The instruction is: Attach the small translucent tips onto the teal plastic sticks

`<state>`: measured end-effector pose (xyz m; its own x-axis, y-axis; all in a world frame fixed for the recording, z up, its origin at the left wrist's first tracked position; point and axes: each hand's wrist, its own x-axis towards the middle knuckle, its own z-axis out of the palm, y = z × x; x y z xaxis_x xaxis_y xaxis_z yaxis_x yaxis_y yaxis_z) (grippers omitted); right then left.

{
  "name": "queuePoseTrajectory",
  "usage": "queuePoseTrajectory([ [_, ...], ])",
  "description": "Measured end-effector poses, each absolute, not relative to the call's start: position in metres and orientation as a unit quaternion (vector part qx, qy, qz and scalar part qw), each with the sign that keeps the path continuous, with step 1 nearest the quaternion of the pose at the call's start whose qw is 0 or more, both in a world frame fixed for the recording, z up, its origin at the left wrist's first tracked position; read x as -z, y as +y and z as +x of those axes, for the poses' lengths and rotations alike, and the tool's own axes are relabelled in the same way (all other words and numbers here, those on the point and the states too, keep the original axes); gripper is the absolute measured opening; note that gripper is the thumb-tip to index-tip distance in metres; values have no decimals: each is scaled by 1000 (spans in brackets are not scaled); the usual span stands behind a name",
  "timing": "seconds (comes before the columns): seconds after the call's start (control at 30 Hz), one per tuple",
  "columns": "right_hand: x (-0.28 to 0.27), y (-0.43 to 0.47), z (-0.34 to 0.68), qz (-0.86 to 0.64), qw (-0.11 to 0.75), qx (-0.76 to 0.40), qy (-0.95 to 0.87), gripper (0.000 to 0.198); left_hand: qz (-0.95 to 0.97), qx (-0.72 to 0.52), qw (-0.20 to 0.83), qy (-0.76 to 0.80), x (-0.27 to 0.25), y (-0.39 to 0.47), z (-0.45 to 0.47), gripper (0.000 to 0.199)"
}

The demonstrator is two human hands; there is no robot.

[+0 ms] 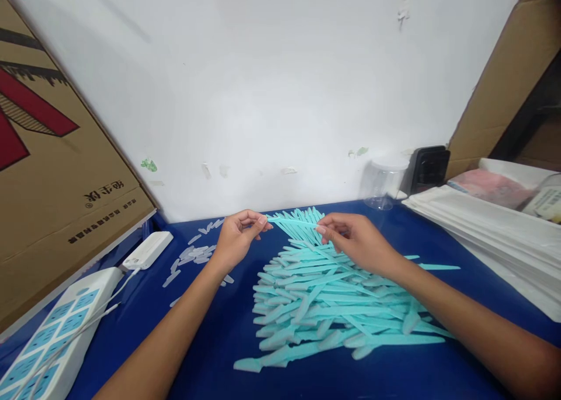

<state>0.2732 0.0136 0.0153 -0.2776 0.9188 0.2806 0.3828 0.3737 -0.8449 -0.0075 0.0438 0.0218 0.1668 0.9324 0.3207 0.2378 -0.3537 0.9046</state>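
A slim turquoise eyebrow razor point(293, 220) is stretched level between my two hands above the table. My left hand point(239, 236) pinches its left end with thumb and fingers, and my right hand point(357, 239) pinches the right end. Below and in front of my right hand spreads a large heap of similar turquoise razors point(333, 295), many with pale, cloudy covers at their left ends. Behind the held razor lies another row of razors point(307, 216) near the wall. Small translucent caps point(195, 254) are scattered to the left, partly behind my left forearm.
A white power strip point(74, 330) with cables and a white adapter point(148, 250) lies at the left, beside a cardboard box point(56, 154). A clear jar point(385, 183) and a black container point(428, 169) stand at the back right, near stacked white sheets point(491, 236) on the blue table point(205, 353).
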Motion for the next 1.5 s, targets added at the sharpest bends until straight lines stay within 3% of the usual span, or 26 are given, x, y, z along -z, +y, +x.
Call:
queuePoseTrajectory([
  [0.13, -18, 14, 275, -456, 429, -311, -715, 36, 763, -367, 200, 493, -37, 50, -42, 34],
  [0.2, -17, 17, 278, -460, 435, -304, -712, 36, 785, -251, 155, 545, -45, 53, -70, 33],
  [0.33, -15, 18, 277, -465, 428, -293, -718, 35, 780, -6, 316, 541, -54, 54, -112, 45],
  [0.53, -13, 18, 275, -462, 417, -313, -718, 35, 781, 40, 347, 518, -44, 55, -110, 41],
  [0.8, -10, 20, 276, -459, 411, -328, -716, 36, 799, 10, 356, 484, -33, 55, -94, 34],
  [1.13, -9, 21, 277, -456, 394, -353, -715, 33, 792, -311, 270, 450, -13, 59, -43, 35],
  [1.33, -10, 19, 276, -445, 382, -371, -720, 32, 667, -442, 402, 445, -11, 56, -31, 44],
  [1.5, -15, 16, 273, -446, 374, -382, -718, 33, 636, -465, 426, 445, -9, 53, -25, 45],
])
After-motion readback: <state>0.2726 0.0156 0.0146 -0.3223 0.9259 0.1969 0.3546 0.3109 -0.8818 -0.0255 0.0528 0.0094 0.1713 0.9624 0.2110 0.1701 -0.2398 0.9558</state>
